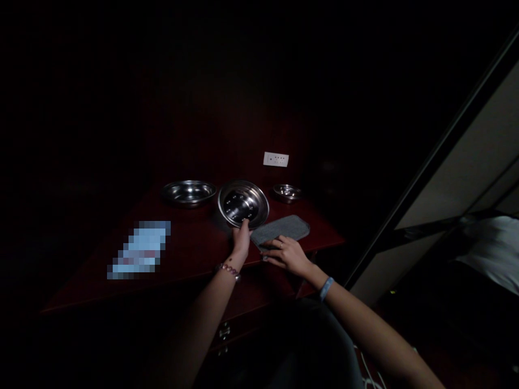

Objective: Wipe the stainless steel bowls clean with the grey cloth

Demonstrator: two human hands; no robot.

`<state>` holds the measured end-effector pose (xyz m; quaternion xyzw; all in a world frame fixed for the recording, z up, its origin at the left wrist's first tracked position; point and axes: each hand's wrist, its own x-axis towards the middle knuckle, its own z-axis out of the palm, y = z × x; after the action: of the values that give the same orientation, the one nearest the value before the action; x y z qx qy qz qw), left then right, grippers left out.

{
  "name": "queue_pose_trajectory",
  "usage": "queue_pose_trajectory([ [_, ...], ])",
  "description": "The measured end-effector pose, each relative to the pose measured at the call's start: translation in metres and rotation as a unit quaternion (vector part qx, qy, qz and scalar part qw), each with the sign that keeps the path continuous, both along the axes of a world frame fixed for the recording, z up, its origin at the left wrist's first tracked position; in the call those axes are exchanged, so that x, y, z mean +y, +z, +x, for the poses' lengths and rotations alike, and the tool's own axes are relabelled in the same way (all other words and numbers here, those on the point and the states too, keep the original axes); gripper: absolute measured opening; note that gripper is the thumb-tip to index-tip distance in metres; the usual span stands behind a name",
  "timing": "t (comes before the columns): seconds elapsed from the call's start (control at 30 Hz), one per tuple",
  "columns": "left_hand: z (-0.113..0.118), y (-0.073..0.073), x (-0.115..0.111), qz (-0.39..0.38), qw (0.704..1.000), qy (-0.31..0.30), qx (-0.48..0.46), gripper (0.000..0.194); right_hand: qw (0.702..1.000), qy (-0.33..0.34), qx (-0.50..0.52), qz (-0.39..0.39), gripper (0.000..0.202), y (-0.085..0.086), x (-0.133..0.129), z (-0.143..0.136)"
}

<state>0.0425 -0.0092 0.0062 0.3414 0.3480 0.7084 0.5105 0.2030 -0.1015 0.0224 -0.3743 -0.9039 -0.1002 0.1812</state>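
My left hand (242, 241) grips the near rim of a shiny steel bowl (244, 203), thumb over the inner side. The bowl is tilted so its inside, marked by a ring of small dark spots, faces me. To the right, a folded grey cloth (286, 229) lies flat on the dark red table (194, 256). At the cloth's near left edge is my right hand (288, 255), palm down, fingers stretched out and slightly apart over it. Whether its fingertips pinch the edge is hard to make out in the dim light.
A wider steel bowl (188, 193) stands at the back left, and a smaller one (287, 193) at the back right. A blurred pale blue item (141, 248) lies at the left. A white socket plate (276, 159) is on the wall. Below the tabletop is a drawer latch (224, 330).
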Motion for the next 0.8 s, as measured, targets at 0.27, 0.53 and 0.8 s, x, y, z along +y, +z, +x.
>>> queue_pose_trajectory([
  [0.27,0.000,0.010,-0.006,-0.016,0.998,0.032,-0.060,0.044,0.946,-0.073,0.288,-0.129,0.040,0.020,0.032,0.005],
  [0.53,0.001,0.006,-0.002,-0.002,0.999,0.029,-0.041,0.040,0.943,-0.074,0.303,-0.120,0.043,0.043,0.034,0.007],
  [0.8,-0.001,0.005,-0.003,-0.011,0.999,0.025,-0.018,0.037,0.995,0.007,0.038,-0.096,0.036,0.032,0.005,0.011],
])
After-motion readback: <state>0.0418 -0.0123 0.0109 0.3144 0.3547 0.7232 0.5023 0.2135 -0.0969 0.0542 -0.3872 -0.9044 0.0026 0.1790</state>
